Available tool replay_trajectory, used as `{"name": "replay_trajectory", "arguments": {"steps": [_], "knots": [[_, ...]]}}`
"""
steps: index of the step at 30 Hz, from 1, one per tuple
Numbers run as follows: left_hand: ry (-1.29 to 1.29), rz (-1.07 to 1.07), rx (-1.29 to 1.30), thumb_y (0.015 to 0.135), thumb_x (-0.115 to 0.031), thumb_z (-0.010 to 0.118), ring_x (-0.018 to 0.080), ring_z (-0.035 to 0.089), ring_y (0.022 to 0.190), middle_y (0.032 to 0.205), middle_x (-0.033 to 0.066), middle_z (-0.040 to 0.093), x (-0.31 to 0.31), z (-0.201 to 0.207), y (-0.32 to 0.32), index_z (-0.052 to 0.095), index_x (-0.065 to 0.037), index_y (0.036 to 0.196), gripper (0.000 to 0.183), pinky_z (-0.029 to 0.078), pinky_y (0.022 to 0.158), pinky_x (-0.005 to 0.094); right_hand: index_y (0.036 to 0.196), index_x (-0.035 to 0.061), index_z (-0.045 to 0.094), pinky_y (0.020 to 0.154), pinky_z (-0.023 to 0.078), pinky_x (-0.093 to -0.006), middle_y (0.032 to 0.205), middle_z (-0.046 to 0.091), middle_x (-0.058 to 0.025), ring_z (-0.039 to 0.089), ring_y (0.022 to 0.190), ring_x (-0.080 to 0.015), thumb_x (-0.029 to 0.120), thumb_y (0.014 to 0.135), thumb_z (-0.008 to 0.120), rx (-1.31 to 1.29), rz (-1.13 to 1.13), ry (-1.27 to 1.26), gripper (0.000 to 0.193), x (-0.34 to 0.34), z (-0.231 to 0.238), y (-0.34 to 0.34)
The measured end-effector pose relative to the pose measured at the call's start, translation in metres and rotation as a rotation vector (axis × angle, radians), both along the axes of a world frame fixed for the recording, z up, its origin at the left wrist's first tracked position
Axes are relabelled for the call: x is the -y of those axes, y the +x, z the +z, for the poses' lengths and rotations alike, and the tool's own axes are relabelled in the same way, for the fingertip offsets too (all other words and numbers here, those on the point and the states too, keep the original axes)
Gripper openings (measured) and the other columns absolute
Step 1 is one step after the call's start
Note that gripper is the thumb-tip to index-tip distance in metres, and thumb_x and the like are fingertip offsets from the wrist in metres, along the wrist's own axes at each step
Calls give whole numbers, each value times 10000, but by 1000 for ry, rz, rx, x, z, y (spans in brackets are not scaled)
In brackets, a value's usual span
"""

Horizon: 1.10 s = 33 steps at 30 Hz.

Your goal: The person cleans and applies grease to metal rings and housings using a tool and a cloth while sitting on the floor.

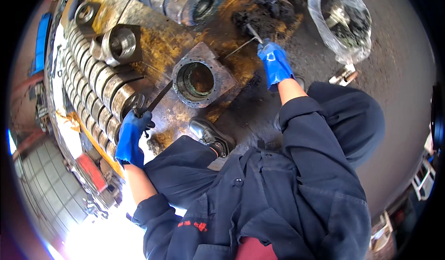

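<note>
My left hand (pixel 131 137), in a blue glove, is closed around the end of a long, flat, dark scraper-like bar (pixel 160 97). The bar's far end reaches to the side of a rusty metal housing (pixel 180 96), which has a large round bore facing up. In a matching glove, my right hand (pixel 275 64) is closed on a slim metal tool (pixel 253 31), its tip over a heap of black, greasy sludge (pixel 269 13). A thin rod (pixel 240 48) runs leftward from near those fingers; whether I hold it too is unclear.
Rows of round metal parts (pixel 104 81) line the left. Bored blocks (pixel 121 44) and a ribbed cylinder (pixel 181 3) lie farther back. A clear plastic bag (pixel 320 26) containing dark waste stands at the far right, near a small metal piece (pixel 344 74). My shoe (pixel 213 135) is close to the housing.
</note>
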<state>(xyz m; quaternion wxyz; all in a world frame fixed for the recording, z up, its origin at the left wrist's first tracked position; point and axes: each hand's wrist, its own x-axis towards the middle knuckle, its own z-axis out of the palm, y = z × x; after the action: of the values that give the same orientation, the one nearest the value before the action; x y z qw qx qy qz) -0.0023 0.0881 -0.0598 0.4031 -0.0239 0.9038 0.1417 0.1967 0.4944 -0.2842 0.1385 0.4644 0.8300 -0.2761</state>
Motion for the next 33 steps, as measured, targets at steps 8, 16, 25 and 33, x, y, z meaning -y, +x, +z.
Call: {"name": "replay_trajectory", "arguments": {"steps": [8,16,25,33], "knots": [[3,-27,-10,907,-199,617,224,682,655,781,150,704,-12,0,-1,606,-7,1081,259,526,558,344,1133,106,622,868,514,-453,1120,670,-155,648,1023,-346,310,898,496,-9,-133,-105,335,21,-3,42],[-33,-89,-15,905,-187,604,212,684,660,801,155,712,-26,7,6,613,8,1083,265,531,596,339,1098,111,629,823,527,-460,1044,692,-153,665,976,-341,364,915,485,-23,-122,-94,344,36,-5,46],[-83,-195,-87,929,-264,589,190,682,675,776,132,714,-47,25,17,630,2,1101,319,524,607,333,991,95,635,684,521,-501,859,676,-197,649,799,-411,362,902,527,-265,28,18,301,24,-40,41],[-142,-300,-146,879,-261,609,183,635,617,774,100,710,-51,27,10,640,-38,1067,293,501,548,341,977,109,661,753,529,-490,897,690,-193,665,850,-396,392,855,553,-187,198,-119,327,85,-66,18]]}}
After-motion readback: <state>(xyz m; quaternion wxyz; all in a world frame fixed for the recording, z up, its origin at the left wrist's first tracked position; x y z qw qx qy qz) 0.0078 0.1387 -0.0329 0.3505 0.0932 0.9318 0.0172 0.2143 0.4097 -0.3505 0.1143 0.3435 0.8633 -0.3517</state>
